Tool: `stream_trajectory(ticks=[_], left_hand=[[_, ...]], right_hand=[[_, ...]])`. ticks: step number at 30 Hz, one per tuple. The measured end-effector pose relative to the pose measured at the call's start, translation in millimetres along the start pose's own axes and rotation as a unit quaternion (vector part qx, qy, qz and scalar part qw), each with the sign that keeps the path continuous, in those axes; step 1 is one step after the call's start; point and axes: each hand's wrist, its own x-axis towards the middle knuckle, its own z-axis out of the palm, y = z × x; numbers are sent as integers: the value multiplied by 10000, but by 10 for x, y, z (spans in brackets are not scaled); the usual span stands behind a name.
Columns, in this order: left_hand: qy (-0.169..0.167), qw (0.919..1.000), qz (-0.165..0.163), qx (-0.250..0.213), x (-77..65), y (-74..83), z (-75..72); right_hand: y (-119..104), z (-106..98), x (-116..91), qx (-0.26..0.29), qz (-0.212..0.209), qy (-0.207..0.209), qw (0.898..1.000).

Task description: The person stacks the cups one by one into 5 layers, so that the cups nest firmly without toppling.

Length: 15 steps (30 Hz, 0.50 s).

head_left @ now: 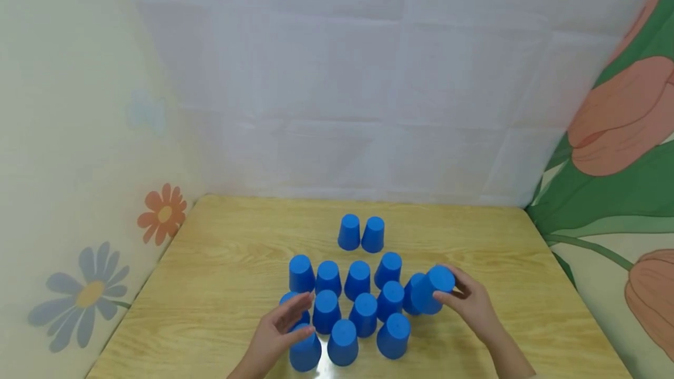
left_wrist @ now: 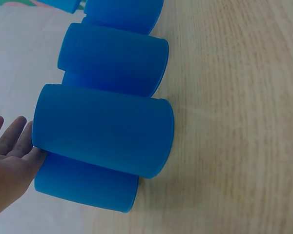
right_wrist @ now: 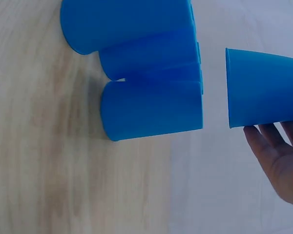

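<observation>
My right hand holds an upside-down blue cup by its side, thumb in front and fingers behind. In the right wrist view this cup is lifted, its rim higher than the tops of the cups on the table. Partly behind it in the head view stands another cup. My left hand, its fingers loosely extended, is at the front-left cup and partly covers the cup behind. Whether the thumb touches the front-left cup I cannot tell. Several more upside-down cups, such as one, stand between the hands.
Two blue cups stand side by side farther back on the wooden table. A white cloth hangs behind the table. Flower-patterned walls flank it on both sides.
</observation>
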Motion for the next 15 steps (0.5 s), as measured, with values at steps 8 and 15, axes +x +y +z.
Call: stream_trajectory(ticks=[8, 15], left_hand=[[-144, 9998, -93, 42, -47, -90, -10], [-96, 9990, -328, 298, -69, -154, 16]], right_hand=[[-42, -62, 216, -3, -820, -62, 9966], [-53, -64, 446, -42, -707, 102, 9974]])
